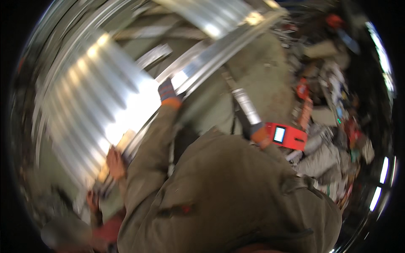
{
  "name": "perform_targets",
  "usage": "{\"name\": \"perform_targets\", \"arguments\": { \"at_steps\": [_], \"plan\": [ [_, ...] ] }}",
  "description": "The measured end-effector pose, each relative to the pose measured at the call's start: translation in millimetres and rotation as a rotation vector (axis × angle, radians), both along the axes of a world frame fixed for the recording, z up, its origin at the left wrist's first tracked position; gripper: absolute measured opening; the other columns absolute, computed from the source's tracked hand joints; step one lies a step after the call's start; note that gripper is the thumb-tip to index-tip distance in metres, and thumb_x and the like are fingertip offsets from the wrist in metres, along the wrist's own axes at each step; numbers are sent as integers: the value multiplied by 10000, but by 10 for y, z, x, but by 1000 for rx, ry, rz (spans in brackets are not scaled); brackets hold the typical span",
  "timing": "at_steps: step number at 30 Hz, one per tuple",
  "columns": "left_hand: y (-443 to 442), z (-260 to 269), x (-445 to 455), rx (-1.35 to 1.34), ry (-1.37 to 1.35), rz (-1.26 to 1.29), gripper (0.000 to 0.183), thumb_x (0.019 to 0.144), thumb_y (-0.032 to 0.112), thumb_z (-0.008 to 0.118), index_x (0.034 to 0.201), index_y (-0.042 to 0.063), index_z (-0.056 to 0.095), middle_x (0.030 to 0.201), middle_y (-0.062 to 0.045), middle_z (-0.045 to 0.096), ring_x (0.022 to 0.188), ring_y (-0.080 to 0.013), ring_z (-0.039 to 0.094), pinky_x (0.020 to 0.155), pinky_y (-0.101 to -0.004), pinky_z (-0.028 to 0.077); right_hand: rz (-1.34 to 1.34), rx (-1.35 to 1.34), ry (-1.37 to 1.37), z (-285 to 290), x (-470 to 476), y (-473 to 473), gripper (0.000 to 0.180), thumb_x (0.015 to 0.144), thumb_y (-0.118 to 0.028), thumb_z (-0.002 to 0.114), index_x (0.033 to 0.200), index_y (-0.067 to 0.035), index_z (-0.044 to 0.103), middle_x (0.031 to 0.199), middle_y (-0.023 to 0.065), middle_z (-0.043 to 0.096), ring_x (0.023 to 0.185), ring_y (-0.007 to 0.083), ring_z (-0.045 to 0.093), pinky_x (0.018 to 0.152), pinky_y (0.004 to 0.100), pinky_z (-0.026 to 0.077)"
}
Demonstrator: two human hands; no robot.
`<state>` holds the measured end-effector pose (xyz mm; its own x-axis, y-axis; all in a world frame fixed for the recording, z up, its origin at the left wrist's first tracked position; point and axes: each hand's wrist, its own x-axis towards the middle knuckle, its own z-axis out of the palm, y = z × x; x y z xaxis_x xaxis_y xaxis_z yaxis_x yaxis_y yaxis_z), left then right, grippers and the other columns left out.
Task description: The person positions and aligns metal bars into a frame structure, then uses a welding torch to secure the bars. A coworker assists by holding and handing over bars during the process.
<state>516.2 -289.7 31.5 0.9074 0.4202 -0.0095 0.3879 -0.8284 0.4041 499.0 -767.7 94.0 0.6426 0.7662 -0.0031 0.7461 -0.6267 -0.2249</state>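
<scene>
My left hand (167, 90), in a grey glove with an orange cuff, touches the metal frame (205, 60) beside a shiny corrugated metal sheet (95, 98). Blur hides whether its fingers close around the edge. Lower right, my right hand (258, 130), gloved alike, is around the near end of a silver-coloured bar-like tool (245, 104), which points up and left over the greenish floor. A red device with a small lit screen (292, 137) is close against my right wrist; how it is held up cannot be told.
At lower left a co-worker's bare hands (116, 163) are at the sheet's near edge, by a wooden strip (125, 142). Another corrugated sheet (212, 12) lies at the top. A pile of mixed items, cloths and red tools (326, 151) lines the right side.
</scene>
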Motion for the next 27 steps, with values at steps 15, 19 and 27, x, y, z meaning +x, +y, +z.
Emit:
{"name": "perform_targets", "arguments": {
  "at_steps": [15,19,27],
  "plan": [
    [-151,455,-694,93,106,162,1281,972,694,911,1911,62,309,1974,-202,337,1860,-425,215,1480,-697,185,-166,521,379,847,-50,737,334,1182,-168,790,1459,-41,652,1117,48,691,946,200,685,856,397,597],
    [301,488,-1757,141,14,391,877,999,502,952,1703,77,645,1854,-247,504,1727,-475,463,1431,-694,318,51,500,414,1064,-93,903,345,1170,-110,776,1477,-39,635,1120,59,680,948,188,663,866,390,597],
    [972,206,-2855,211,69,366,755,1091,569,823,1701,151,672,1671,-113,690,1604,-349,613,1431,-666,317,17,535,572,1475,-338,1551,456,1131,-60,798,1571,18,704,1271,100,793,1064,181,709,947,352,601]
  ]
}}
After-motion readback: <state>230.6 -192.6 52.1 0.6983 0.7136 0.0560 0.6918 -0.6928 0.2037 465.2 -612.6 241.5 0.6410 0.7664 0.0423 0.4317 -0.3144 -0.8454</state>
